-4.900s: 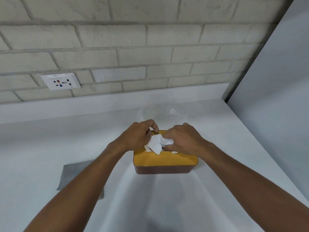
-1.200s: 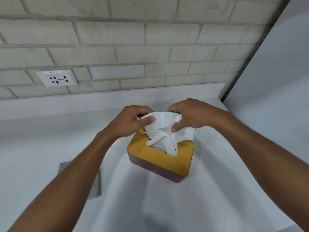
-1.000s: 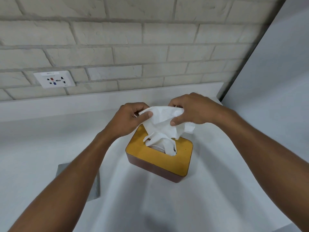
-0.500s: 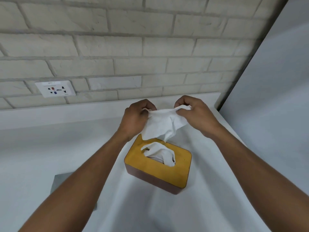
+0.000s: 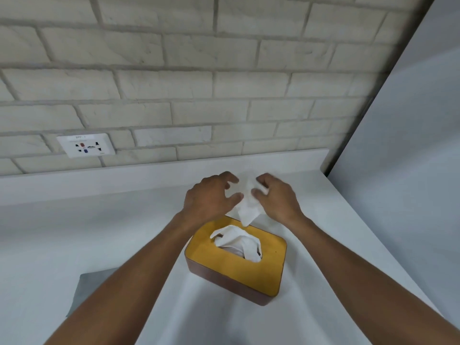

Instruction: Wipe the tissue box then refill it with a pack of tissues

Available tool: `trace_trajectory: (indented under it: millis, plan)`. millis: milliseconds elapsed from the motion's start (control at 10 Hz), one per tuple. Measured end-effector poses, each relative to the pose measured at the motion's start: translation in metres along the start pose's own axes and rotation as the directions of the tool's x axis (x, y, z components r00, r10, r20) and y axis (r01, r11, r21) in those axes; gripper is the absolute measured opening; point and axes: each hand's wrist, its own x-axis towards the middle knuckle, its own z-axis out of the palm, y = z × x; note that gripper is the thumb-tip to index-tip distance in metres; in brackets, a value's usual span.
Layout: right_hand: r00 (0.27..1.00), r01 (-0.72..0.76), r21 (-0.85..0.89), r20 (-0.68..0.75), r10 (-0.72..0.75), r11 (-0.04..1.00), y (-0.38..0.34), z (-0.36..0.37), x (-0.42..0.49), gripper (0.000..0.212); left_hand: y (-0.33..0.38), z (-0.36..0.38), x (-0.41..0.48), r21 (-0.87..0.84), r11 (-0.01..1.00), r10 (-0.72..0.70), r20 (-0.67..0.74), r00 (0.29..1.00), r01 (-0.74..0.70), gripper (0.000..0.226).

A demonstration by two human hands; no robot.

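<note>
- White table (image 5: 74,232) against a pale brick wall (image 5: 174,83), socket plate (image 5: 86,145) at left, plain panel on the right.
- Tissue box (image 5: 236,270) sits on the table, skewed to the wall, yellow lid on. 1 tissue tuft (image 5: 236,241) stands up through the slot.
- Loose tissue (image 5: 246,207) hangs in the air just behind the box, its tip near the lid's far edge. We see no contact with lid or tuft.
- Right grip (image 5: 276,197): fingers curled onto the loose tissue's upper edge, holding it.
- Left grip (image 5: 211,195): fingers half spread, thumb tip against the sheet. Motion blur here, so we can't tell if it pinches or only touches.
- Grey cloth (image 5: 87,290) lies flat on the table at left, partly under the left forearm, in neither hand.
- Our read: refill step, tail end. Lid closed, pack inside, 1st sheet threaded, so the hands hold 1 surplus sheet.
- Next move, as we judge it: ball up or set aside the loose sheet, clear of the slot. Light pull only, and don't snag the tuft, or a 2nd sheet comes out.
- Maybe square the box to the wall afterwards.
</note>
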Motion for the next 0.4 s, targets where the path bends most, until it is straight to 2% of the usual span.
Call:
trace_trajectory:
  millis: [100,200,300,400]
  plan:
    - [0.969,0.096,-0.229,0.243,-0.039,0.969,0.007,0.009,-0.004,0.050,-0.003,0.004,-0.002,0.108,0.994,0.014,0.003,1.000,-0.014,0.029]
    - [0.980,0.091,-0.164,0.191,-0.059,0.982,-0.003,0.003,-0.004,0.054,-0.001,0.004,0.002,0.168,0.986,0.025,-0.059,0.998,-0.015,0.025]
    - [0.986,0.140,-0.181,0.114,-0.121,0.973,-0.014,-0.006,-0.004,0.046,0.004,-0.002,0.005,0.206,0.978,0.040,-0.108,0.993,-0.017,0.024]
    - [0.989,0.132,-0.157,0.090,-0.119,0.979,-0.021,-0.017,-0.001,0.035,0.011,-0.015,0.009,0.249,0.968,0.071,-0.138,0.988,-0.034,0.024]
